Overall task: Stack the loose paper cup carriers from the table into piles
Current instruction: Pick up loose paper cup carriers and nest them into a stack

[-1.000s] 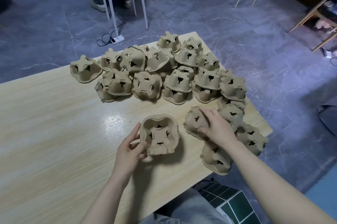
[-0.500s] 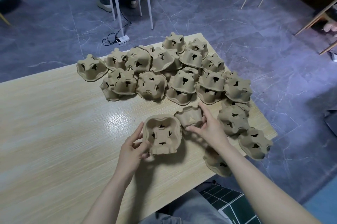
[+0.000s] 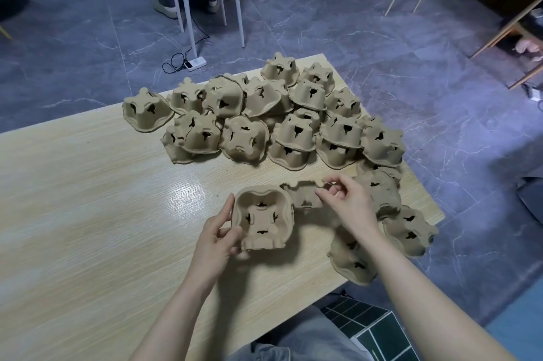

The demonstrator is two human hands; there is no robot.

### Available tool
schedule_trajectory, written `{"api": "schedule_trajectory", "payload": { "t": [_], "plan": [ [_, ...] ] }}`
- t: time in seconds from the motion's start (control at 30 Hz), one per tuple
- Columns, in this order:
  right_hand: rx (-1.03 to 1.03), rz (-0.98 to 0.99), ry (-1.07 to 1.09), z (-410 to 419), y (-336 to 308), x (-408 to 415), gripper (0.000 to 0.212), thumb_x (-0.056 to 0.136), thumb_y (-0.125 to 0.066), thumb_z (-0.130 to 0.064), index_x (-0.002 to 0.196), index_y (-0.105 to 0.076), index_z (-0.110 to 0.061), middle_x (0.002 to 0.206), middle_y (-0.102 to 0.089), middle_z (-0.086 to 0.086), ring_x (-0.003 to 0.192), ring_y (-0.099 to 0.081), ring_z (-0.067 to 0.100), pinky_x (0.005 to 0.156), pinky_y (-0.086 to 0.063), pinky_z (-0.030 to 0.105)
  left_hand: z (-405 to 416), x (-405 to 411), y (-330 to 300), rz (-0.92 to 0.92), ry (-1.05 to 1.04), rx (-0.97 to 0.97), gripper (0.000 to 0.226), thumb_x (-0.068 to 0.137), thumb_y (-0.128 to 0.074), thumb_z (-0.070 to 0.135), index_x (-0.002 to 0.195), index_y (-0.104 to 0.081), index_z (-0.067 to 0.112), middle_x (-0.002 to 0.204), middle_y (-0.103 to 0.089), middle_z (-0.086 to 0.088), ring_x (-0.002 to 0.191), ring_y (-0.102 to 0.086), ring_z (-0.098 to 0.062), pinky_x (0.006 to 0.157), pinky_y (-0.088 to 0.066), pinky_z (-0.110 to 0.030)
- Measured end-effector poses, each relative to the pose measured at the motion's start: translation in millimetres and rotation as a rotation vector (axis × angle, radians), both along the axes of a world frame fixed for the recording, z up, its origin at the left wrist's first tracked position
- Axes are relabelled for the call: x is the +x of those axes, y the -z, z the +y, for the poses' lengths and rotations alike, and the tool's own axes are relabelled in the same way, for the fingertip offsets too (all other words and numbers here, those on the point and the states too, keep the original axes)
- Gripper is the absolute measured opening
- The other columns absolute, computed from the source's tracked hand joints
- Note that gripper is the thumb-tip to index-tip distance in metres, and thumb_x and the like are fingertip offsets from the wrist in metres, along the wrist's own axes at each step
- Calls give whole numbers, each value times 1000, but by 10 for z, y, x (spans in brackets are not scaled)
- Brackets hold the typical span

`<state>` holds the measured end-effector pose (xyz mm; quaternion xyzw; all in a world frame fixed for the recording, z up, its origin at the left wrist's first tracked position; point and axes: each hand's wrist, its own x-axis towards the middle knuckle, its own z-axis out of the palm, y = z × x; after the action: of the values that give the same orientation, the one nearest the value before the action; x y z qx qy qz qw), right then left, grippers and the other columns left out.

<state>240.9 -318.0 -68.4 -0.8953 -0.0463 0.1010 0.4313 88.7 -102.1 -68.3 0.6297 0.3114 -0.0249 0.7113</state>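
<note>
Brown moulded-pulp cup carriers (image 3: 296, 131) are lying heaped at the far right of the pale wooden table (image 3: 88, 213); the left hand (image 3: 214, 238) is gripping one upturned carrier (image 3: 262, 216) near the front edge; the right hand (image 3: 349, 205) is pinching a second carrier (image 3: 302, 194) just beside it.

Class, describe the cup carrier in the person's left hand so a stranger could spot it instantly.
Start at the pale wooden table, then find the two hands near its front edge. The left hand holds a brown moulded-pulp cup carrier. Unlike the heap of upturned carriers behind, its hollow side faces the camera.
</note>
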Motion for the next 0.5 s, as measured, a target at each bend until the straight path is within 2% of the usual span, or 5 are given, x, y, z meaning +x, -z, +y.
{"api": "schedule_trajectory", "payload": {
  "t": [0.07,0.13,0.23,0.37,0.5],
  "plan": [
    [11,-5,-3,-30,-50,-35,16,78,-78,-18,84,-64,-25,65,-53,-11,58,-45,8,65,-44,33,7,4,4,-4,28,12,62,96,-50,-5,144,-40,33,98,-49,-2,71,-45,-23,55,-43,-19],
    [0,-49,-25,-48,-105,-95,18,80,-76,-15,83,-63,-28,67,-55,-10,60,-48,9,65,-48,36,15,3,-2,-17,66,24,61,98,-48,-5,146,-36,32,94,-44,-1,72,-38,-24,54,-40,-18],
    [30,-137,-6,-39,-165,-189,22,83,-73,-13,86,-62,-31,74,-58,-6,65,-52,10,66,-49,31,19,3,-20,-26,95,41,59,99,-48,-2,146,-36,32,98,-46,0,68,-39,-23,55,-40,-18],
    [152,-220,32,32,-327,-355,32,85,-71,-5,89,-63,-36,86,-63,-7,69,-55,5,66,-44,17,26,10,-63,-26,99,43,52,101,-48,9,147,-38,32,100,-51,0,70,-46,-16,57,-43,-17],
    [195,-349,-70,122,-466,-552,25,83,-71,-2,94,-67,-24,86,-63,-7,72,-56,4,63,-42,13,31,2,-152,-44,139,71,47,103,-45,15,147,-36,29,88,-44,17,69,-44,2,57,-43,-10]
  ]
}}
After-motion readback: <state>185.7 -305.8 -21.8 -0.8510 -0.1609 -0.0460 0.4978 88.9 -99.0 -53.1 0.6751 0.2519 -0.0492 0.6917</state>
